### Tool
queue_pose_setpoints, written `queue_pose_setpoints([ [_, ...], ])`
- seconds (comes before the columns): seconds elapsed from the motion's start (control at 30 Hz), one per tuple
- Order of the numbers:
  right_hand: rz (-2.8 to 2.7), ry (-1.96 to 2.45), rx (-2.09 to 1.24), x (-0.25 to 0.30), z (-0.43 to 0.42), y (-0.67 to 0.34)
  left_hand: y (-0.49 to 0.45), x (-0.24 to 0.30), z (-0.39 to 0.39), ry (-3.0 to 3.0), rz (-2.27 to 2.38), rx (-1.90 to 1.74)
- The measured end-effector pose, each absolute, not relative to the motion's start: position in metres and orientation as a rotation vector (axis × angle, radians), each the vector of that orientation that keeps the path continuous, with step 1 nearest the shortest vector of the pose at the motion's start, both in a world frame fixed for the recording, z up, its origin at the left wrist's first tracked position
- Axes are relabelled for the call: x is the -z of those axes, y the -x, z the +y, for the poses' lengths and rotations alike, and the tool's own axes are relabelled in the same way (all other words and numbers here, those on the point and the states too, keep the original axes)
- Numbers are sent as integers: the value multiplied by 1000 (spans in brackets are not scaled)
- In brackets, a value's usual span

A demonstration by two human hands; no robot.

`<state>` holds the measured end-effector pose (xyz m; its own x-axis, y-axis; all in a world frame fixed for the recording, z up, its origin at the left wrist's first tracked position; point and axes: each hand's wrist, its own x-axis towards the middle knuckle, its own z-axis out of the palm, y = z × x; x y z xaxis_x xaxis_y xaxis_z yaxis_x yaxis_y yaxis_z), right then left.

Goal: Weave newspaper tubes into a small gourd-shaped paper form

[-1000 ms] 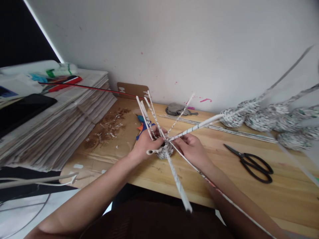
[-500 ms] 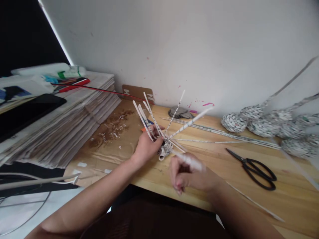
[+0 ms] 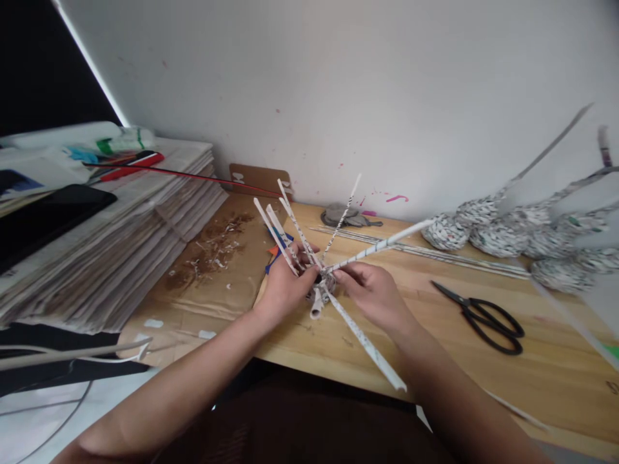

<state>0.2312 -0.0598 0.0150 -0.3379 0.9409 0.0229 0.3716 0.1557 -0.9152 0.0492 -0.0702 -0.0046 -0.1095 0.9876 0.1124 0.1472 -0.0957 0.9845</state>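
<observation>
My left hand is wrapped round a small woven piece of rolled newspaper, gripping it from the left. Several paper tubes stick up from it above my fingers. My right hand is closed at the piece's right side, its thumb and fingertips pinching near the base of a paper tube. One long white tube slants up to the right above that hand. Another tube slopes down toward the table's front edge, free of both hands. My fingers partly hide the weave.
Black scissors lie to the right on the wooden table. Behind them are woven paper bulbs and a bundle of thin paper tubes. On the left, stacked newspapers carry a black phone; a cardboard sheet lies beside them.
My right hand has moved up and inward to the woven piece and pinches there. The tube beside it now slopes downward toward the front. My left hand keeps its grip.
</observation>
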Motion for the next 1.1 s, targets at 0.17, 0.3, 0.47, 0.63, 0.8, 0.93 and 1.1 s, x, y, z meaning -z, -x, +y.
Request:
queue_pose_setpoints([
  [0.17,-1297,1171,-1667,-4,-59,-223,-57,-1,-73,-1308,1355,-1283],
  [0.3,-1105,1142,-1662,3,-59,-218,-61,-2,-75,-1282,1369,-1273],
  [0.47,-1026,1131,-1635,9,-57,-213,-46,-8,-80,-1348,1235,-1152],
  [0.63,-981,1174,-1632,10,-57,-212,-15,-8,-84,-1318,953,-923],
  [0.8,-953,1210,-1623,8,-60,-210,-13,-8,-76,-1065,1047,-949],
  [0.93,-998,1217,-1591,10,-60,-209,-24,-14,-71,-1064,1092,-947],
  [1.1,-962,1170,-1627,4,-61,-209,-30,-15,-74,-1024,1155,-1036],
])
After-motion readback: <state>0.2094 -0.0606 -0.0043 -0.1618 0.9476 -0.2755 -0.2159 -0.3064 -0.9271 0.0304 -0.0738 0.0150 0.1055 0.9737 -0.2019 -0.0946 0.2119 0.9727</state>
